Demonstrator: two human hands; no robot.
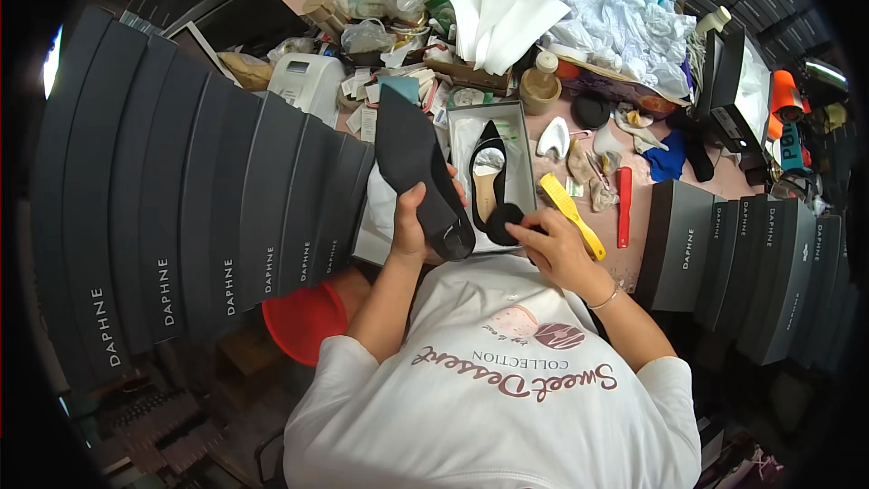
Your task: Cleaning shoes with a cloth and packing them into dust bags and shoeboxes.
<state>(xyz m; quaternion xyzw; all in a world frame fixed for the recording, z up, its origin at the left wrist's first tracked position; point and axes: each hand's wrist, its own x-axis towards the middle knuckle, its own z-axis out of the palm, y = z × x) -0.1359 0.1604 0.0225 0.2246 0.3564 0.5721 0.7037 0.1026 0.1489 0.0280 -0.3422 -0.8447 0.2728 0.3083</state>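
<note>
My left hand (410,225) is wrapped around a black shoe (412,149), thumb on one side and fingertips on the other, its toe pointing away beyond them; should that grip loosen, it could drop onto its mate (488,188) in the box (530,172) just right of those fingers. My right hand (559,249) pinches a round black pad (503,223) over the mate's heel, touching or not I cannot tell; a careless dip could scuff it.
</note>
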